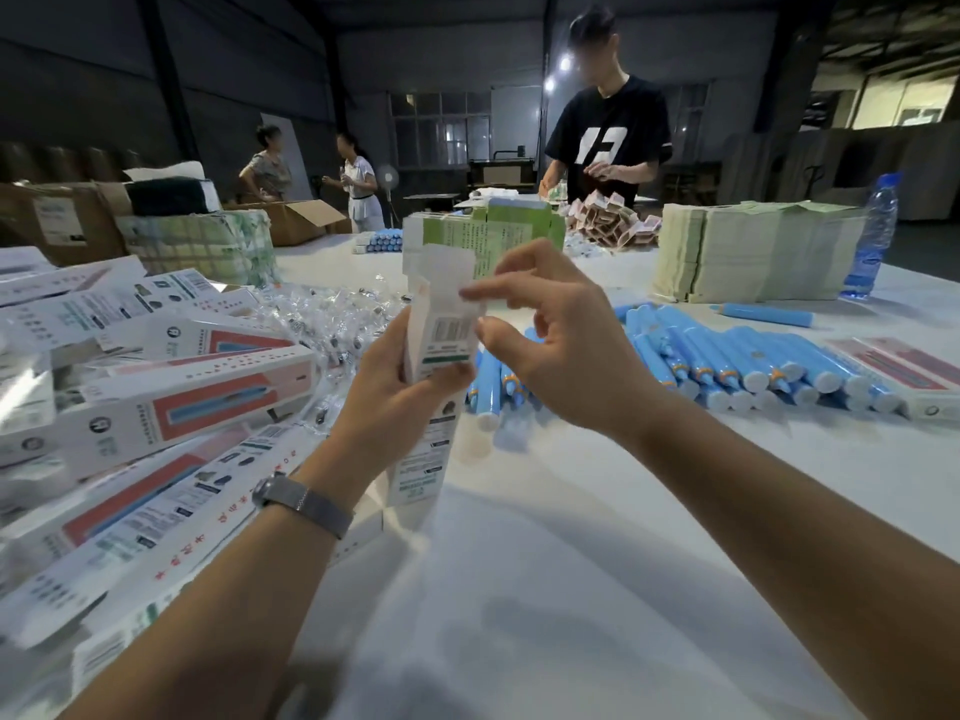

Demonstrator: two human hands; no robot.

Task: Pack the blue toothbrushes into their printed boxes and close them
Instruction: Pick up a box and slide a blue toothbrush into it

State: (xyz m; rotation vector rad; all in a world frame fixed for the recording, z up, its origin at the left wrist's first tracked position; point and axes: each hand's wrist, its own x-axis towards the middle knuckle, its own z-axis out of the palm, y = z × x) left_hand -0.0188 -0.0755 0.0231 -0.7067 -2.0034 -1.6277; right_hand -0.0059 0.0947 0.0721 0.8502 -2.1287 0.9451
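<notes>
My left hand [400,387] grips a white printed box [441,345] upright above the white table, its top flap standing open. My right hand [540,335] pinches that flap's edge between thumb and forefinger. I cannot tell whether a toothbrush is inside the box. Several blue toothbrushes [727,361] lie in a row on the table just right of my hands, with one more blue toothbrush [769,314] lying apart farther back. A heap of printed boxes [156,407] covers the table at the left.
Clear wrapped small parts [332,314] lie behind the box heap. Stacks of flat green cartons [753,252] and a water bottle [872,236] stand at the back right. A person in a black shirt [608,137] works across the table. Brown cartons [62,220] sit far left.
</notes>
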